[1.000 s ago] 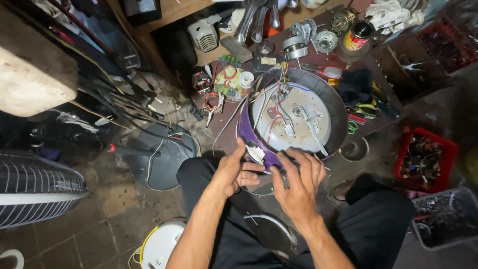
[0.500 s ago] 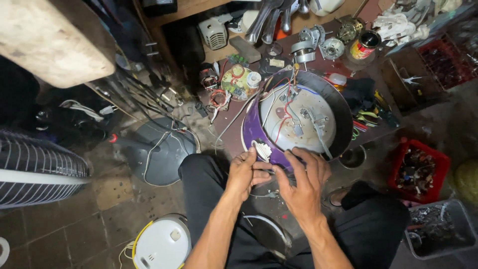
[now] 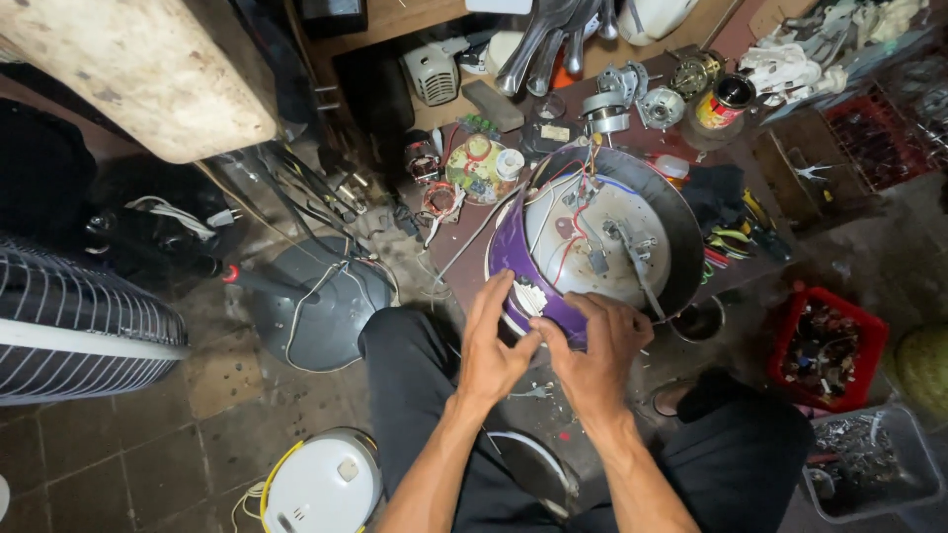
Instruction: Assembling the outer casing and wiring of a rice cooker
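An upturned purple round cooker body [image 3: 506,259] lies in front of me, its open base showing a pale plate [image 3: 632,232] with red, white and blue wires. My left hand [image 3: 491,345] and my right hand [image 3: 598,350] both press on its near rim. Their fingertips pinch a small white connector block [image 3: 529,297] set in the purple wall. My forearms reach up from the bottom of the view, between my knees in dark trousers.
A grey dome-shaped part [image 3: 314,301] with a cord lies at left, beside a fan grille [image 3: 74,326]. A white cooker lid [image 3: 321,486] sits near my left knee. A red crate [image 3: 826,347] and a grey bin [image 3: 869,474] of scrap stand right. Motors, tins and tools crowd the far side.
The view has shifted slightly. My hands have stayed at the near rim and closed more tightly on the white connector block.
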